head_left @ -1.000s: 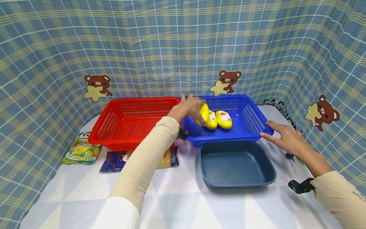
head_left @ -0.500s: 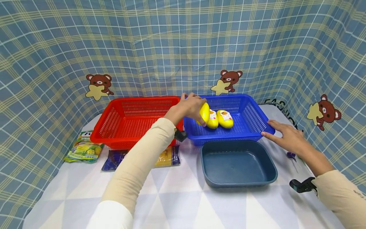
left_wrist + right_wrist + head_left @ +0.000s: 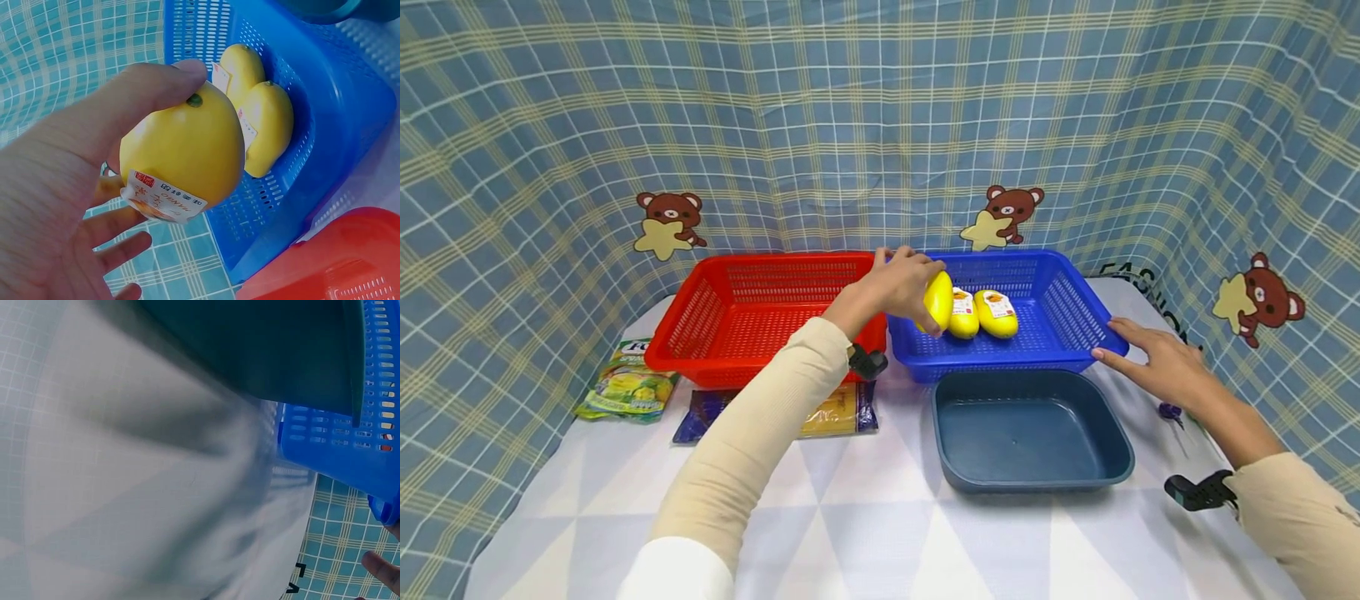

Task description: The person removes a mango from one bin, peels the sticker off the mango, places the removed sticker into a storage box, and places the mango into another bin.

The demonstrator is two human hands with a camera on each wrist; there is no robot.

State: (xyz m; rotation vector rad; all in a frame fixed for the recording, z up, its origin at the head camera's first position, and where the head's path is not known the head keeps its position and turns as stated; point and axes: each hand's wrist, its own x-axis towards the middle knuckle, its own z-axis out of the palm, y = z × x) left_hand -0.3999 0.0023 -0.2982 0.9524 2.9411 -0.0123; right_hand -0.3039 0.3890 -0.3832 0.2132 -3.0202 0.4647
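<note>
My left hand (image 3: 897, 287) holds a yellow mango (image 3: 937, 302) above the left side of the blue basket (image 3: 992, 360). Thumb and fingers grip the fruit; in the left wrist view a white label and a green stem end show on this mango (image 3: 187, 147). Two more labelled mangoes, a middle one (image 3: 963, 323) and a right one (image 3: 997, 323), lie side by side inside the basket. At the basket's front right corner, my right hand (image 3: 1161, 367) touches the rim with extended fingers. Only a few of its fingertips (image 3: 381, 569) enter the right wrist view.
A red basket (image 3: 688, 367) stands left of the blue one. In front of the blue basket is a dark blue-grey tub (image 3: 1033, 483). A green packet (image 3: 632, 387) and a dark blue-and-yellow packet (image 3: 838, 415) lie at front left. Behind hangs a plaid cloth (image 3: 850, 125).
The head view has shifted slightly, so the scene sits further right. Held mango and left hand have moved a little left relative to the blue basket. The right hand stays at the rim.
</note>
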